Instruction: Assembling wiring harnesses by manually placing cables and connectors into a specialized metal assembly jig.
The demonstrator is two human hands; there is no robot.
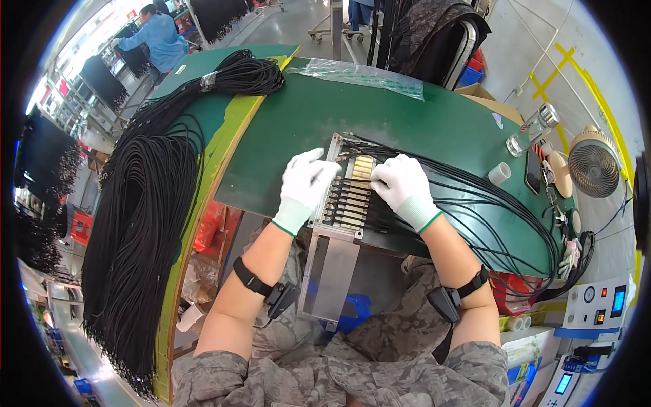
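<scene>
In front of me a metal fixture (337, 233) holds several black cables side by side in its slots, with small connector ends along its left side. Pale yellow blocks (363, 167) fill its upper part. My right hand (405, 182), in a white glove, pinches a black cable at the fixture's right side. My left hand (303, 183), also gloved, is at the left side beside the cable ends, with its fingers bent; what lies between its fingertips is too small to make out. The black cables (485, 192) run off rightward across the green table (298, 115).
A large bundle of black cables (139, 224) hangs over a yellow-edged board at left. A plastic bag (366, 78) lies at the back. At right are a glass bottle (532, 130), a white cup (499, 173), a phone (534, 171) and a fan (593, 163). A person (159, 41) works far left.
</scene>
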